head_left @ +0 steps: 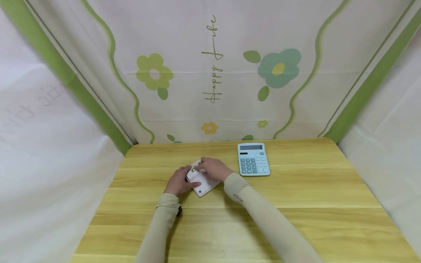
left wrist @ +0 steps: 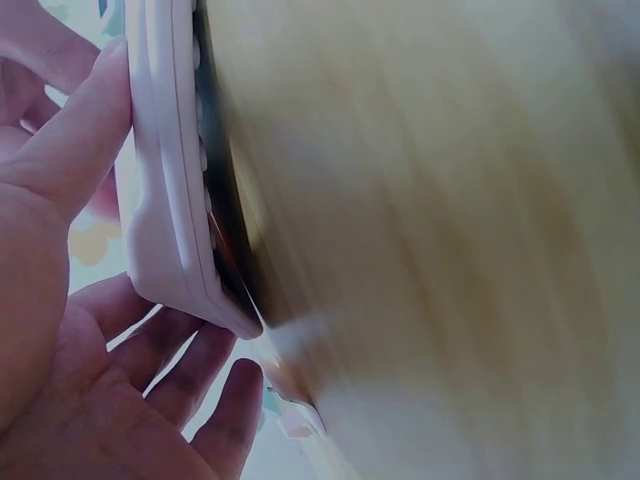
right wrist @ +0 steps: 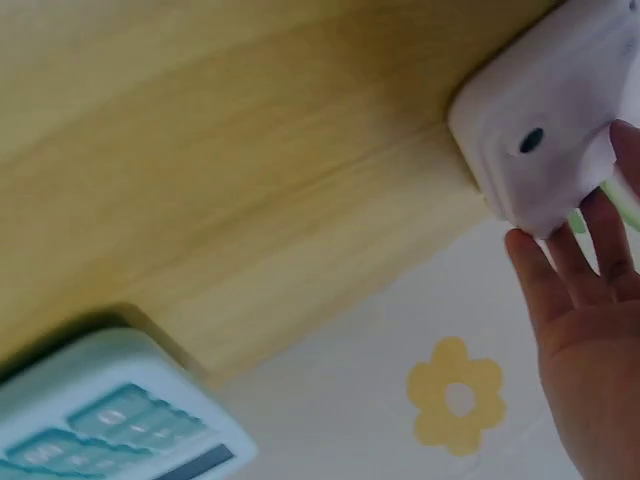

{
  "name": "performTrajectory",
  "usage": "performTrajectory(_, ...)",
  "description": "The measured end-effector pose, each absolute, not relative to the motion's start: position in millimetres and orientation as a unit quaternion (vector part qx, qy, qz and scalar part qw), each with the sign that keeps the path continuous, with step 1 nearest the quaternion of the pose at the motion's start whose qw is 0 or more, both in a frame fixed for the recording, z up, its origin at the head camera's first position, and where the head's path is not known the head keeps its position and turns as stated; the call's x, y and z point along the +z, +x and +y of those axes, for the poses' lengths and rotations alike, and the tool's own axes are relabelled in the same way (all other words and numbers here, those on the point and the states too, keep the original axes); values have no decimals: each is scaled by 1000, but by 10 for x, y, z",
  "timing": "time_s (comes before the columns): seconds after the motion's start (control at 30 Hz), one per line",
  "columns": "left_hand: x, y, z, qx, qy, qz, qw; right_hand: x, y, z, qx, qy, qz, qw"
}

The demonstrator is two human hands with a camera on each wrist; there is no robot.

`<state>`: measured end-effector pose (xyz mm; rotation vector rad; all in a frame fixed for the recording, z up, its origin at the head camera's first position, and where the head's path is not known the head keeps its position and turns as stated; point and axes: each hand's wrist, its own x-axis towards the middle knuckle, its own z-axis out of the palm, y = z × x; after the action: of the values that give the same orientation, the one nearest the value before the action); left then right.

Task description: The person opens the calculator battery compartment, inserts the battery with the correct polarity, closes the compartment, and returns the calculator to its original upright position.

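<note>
A pale pink calculator point(head_left: 204, 185), back side up, is between both hands left of the table's middle; its keys show along the underside in the left wrist view. My left hand point(head_left: 178, 181) grips its left end, thumb on the back and fingers at the edge. Across the back reaches my right hand point(head_left: 215, 170), its index finger at a small opening point(head_left: 193, 170) with something shiny in it. In the right wrist view, the right hand's fingertips point(right wrist: 520, 243) press the calculator's edge, near a dark round foot point(right wrist: 531, 140). The finger at the opening is hidden there.
A light blue calculator point(head_left: 253, 160) lies face up to the right of my right hand, near the back edge of the wooden table point(head_left: 312, 190). Behind the table hangs a white flowered curtain point(head_left: 184, 106), with more cloth at both sides.
</note>
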<state>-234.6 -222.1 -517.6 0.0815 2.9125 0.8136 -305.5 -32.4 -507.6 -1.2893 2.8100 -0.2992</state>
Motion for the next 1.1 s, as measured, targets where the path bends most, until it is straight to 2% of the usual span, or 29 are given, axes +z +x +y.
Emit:
performTrajectory(0.13, -5174, -2352, -2238, 266, 37, 962, 57, -5096, -3117, -248, -133, -409, 902, 42)
performTrajectory(0.37, -5193, -2367, -2259, 270, 43, 960, 59, -5016, -3084, -129, -167, -396, 894, 124)
performTrajectory(0.63, -5209, -2339, -2291, 301, 47, 951, 55, -5063, -3029, -109, -174, -416, 881, 142)
performTrajectory(0.73, -5196, -2333, -2344, 289, 44, 956, 29, -5083, -3029, -119, -182, -411, 881, 146)
performTrajectory(0.93, -5134, -2290, -2483, 202, 7, 977, -65, -5086, -3029, -118, -195, -397, 885, 144)
performTrajectory(1.1, -5108, -2240, -2556, 174, -21, 982, -73, -5074, -3010, -106, -195, -382, 890, 151)
